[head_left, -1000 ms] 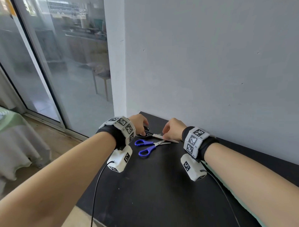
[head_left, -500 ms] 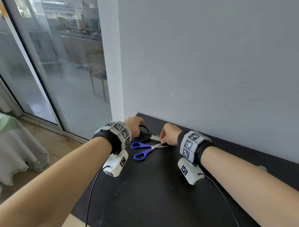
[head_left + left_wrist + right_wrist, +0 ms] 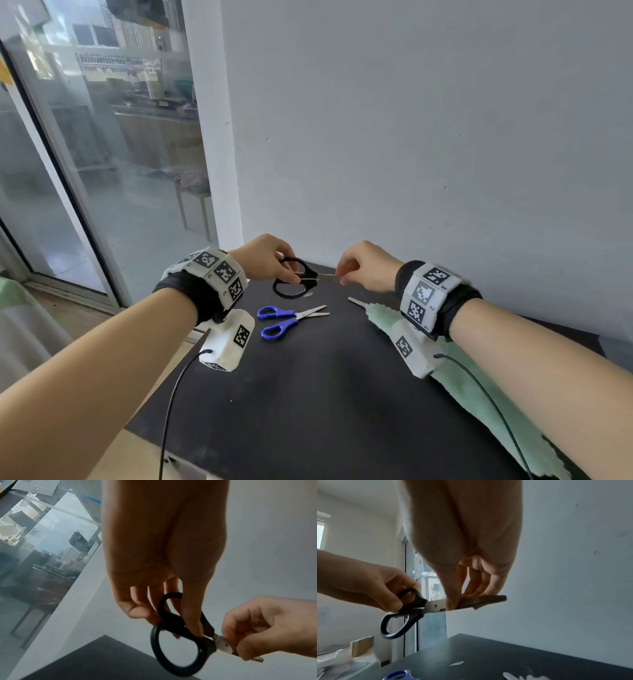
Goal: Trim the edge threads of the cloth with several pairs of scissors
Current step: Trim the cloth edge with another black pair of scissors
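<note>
From the head view, your left hand grips the handles of the black scissors, lifted clear of the black table near its far edge by the grey wall. Your right hand pinches the blades. The blue scissors lie flat below, blades slightly parted, with bare tabletop toward you. The green cloth lies along the table's right side, under your right forearm, its frayed edge facing the middle. The wrist bands carry black-and-white square codes; their small lettering is too small to read. To the left stands a glass door.

From the left wrist view, your fingers curl round the black handle loops, thumb across them, and the right fingertips clamp the steel just past the pivot.

From the right wrist view, your thumb and fingers squeeze the closed blades; blue handles show at the bottom edge.
</note>
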Demonstrator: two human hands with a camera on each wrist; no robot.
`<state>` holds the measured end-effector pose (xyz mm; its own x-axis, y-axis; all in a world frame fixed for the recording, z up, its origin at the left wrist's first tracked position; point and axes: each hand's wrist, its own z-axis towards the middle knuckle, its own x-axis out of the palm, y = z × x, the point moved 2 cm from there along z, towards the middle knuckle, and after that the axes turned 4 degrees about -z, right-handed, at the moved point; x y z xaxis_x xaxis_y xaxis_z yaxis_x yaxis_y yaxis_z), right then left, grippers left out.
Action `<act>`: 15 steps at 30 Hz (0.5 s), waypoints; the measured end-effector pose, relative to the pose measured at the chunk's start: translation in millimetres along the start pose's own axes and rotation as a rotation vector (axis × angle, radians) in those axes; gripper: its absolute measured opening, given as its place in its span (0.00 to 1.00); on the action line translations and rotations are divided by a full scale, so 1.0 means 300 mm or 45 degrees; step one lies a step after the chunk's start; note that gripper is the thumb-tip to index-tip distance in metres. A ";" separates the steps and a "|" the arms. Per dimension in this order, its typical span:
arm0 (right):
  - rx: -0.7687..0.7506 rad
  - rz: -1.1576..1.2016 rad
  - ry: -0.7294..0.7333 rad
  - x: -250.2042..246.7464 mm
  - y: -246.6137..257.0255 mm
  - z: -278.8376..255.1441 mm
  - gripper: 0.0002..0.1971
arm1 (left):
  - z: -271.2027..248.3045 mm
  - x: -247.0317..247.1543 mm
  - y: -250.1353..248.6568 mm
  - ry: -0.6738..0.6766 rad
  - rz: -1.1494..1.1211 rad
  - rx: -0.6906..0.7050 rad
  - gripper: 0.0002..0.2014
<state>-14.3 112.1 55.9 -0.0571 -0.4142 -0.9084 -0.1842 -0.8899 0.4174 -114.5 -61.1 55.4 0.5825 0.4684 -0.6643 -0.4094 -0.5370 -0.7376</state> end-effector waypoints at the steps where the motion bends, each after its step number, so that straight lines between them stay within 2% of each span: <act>1: -0.010 0.019 -0.031 -0.017 -0.008 -0.034 0.08 | -0.014 0.012 -0.023 -0.039 -0.020 0.028 0.07; 5: -0.002 0.120 -0.141 -0.058 -0.053 -0.174 0.06 | -0.065 0.087 -0.109 -0.093 -0.236 0.089 0.07; 9: 0.054 0.195 -0.211 -0.078 -0.120 -0.304 0.04 | -0.106 0.187 -0.205 -0.105 -0.359 0.073 0.14; 13: 0.088 0.250 -0.263 -0.101 -0.201 -0.410 0.05 | -0.142 0.275 -0.284 -0.083 -0.396 0.109 0.05; 15: 0.114 0.322 -0.340 -0.109 -0.244 -0.455 0.07 | -0.153 0.314 -0.313 -0.093 -0.510 0.112 0.08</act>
<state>134.9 164.6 58.6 -0.3635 -0.5435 -0.7567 -0.2161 -0.7408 0.6359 11.1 1.1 67.6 0.6577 0.6786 -0.3271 -0.2207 -0.2417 -0.9449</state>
